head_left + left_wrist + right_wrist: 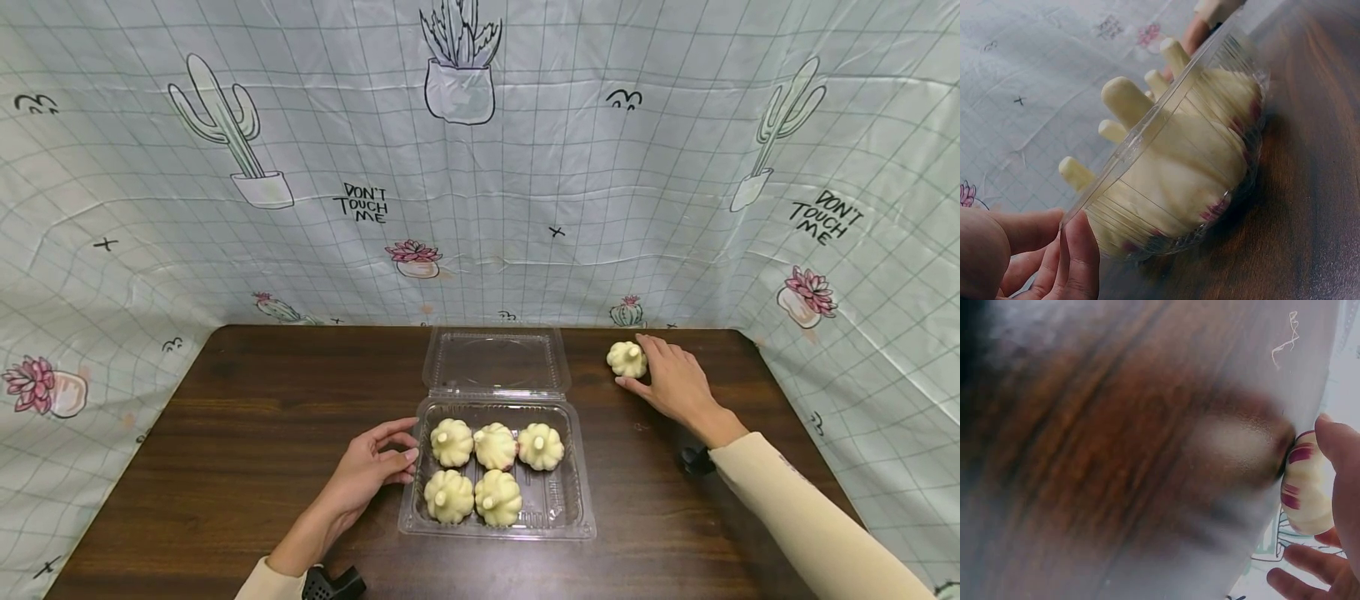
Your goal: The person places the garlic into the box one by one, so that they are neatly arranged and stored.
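Several pale garlic bulbs with thick stems sit in a clear plastic clamshell box: three across the far row, two in the near row. My left hand pinches the box's left rim between thumb and fingers, as the left wrist view shows. Toward the back right of the table, another garlic bulb lies between the thumb and forefinger of my right hand. In the right wrist view, purple streaks mark this bulb, which sits right at the table surface; the thumb overlaps it and the other fingers spread below.
The box's lid lies folded back behind it on the dark wooden table. A printed curtain with cactus drawings hangs around the table's back and sides. The box's near right corner shows bare bottom.
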`<state>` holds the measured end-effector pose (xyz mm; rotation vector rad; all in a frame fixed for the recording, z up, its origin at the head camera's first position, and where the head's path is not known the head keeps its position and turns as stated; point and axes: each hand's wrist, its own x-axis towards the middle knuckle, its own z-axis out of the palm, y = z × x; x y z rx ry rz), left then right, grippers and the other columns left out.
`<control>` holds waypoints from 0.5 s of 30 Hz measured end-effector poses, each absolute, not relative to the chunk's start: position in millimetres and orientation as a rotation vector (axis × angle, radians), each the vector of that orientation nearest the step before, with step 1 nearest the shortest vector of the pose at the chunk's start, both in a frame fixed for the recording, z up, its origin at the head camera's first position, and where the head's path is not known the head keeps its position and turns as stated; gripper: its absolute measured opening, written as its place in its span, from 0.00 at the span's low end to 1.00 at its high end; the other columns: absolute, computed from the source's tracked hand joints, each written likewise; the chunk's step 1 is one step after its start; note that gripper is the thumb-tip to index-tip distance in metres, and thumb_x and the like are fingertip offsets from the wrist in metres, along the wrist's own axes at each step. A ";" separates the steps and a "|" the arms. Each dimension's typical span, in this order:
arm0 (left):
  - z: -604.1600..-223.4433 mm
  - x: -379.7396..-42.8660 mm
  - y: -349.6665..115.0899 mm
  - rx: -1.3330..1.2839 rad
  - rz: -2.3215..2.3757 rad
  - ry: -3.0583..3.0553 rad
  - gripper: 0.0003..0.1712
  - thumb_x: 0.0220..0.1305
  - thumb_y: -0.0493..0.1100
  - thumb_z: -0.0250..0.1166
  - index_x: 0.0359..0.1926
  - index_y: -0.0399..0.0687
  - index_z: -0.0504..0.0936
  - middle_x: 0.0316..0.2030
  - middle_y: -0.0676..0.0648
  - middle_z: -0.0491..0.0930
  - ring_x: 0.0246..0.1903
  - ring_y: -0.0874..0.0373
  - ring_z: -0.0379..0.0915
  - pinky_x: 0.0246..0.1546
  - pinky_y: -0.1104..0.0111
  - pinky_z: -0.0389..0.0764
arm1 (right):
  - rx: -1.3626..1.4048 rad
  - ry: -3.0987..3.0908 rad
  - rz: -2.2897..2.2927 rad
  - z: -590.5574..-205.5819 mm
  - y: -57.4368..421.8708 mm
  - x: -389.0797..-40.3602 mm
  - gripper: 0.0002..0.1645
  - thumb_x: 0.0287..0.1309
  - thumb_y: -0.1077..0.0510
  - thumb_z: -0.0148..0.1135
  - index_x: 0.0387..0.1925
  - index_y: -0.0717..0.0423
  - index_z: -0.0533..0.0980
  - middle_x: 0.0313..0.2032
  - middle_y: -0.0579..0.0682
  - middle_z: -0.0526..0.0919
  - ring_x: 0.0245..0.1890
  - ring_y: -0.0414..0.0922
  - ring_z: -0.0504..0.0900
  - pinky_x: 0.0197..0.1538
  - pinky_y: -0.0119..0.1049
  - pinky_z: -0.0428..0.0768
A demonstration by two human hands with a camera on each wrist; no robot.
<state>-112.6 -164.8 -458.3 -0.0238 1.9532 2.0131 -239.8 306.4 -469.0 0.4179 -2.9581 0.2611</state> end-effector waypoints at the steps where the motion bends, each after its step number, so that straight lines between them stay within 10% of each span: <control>1: -458.3 -112.5 -164.7 -0.025 2.013 1.952 0.32 0.75 0.29 0.62 0.76 0.27 0.64 0.48 0.44 0.77 0.33 0.63 0.81 0.38 0.72 0.87 | 0.417 -2.958 0.269 -468.7 306.1 -240.2 0.51 0.68 0.41 0.71 0.74 0.72 0.63 0.69 0.74 0.70 0.66 0.72 0.71 0.68 0.69 0.70; 15: -459.6 -113.0 -164.4 -0.032 2.007 1.954 0.33 0.76 0.30 0.62 0.76 0.28 0.64 0.49 0.44 0.77 0.33 0.63 0.81 0.38 0.72 0.87 | 0.443 -2.900 0.311 -473.0 303.3 -246.7 0.45 0.66 0.44 0.73 0.71 0.71 0.69 0.63 0.71 0.77 0.60 0.70 0.76 0.63 0.68 0.73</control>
